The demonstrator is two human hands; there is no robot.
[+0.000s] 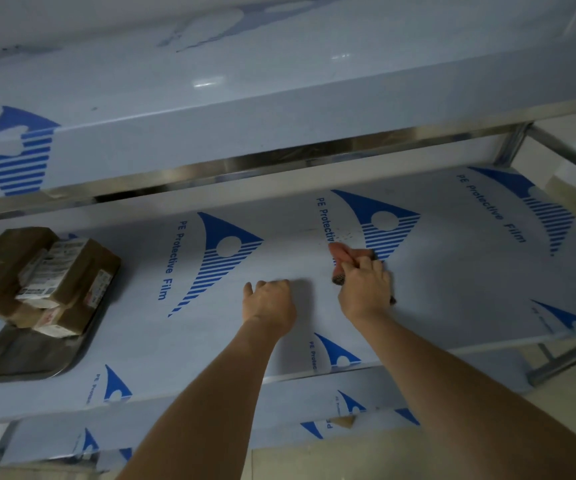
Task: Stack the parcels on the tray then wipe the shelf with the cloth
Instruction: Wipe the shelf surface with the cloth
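Note:
Several brown parcels (pixel 40 271) with white labels lie piled on a dark metal tray (pixel 19 358) at the left of the middle shelf (pixel 452 271). My right hand (pixel 366 289) grips an orange cloth (pixel 345 254) bunched against the shelf, just below a patch of small orange specks. My left hand (pixel 269 301) rests beside it on the shelf with fingers curled under, holding nothing that I can see.
The shelf wears white protective film printed with blue triangles. An upper shelf (pixel 245 109) overhangs close above. A lower shelf (pixel 314 403) shows beneath my arms. Steel posts (pixel 515 147) stand at the right end.

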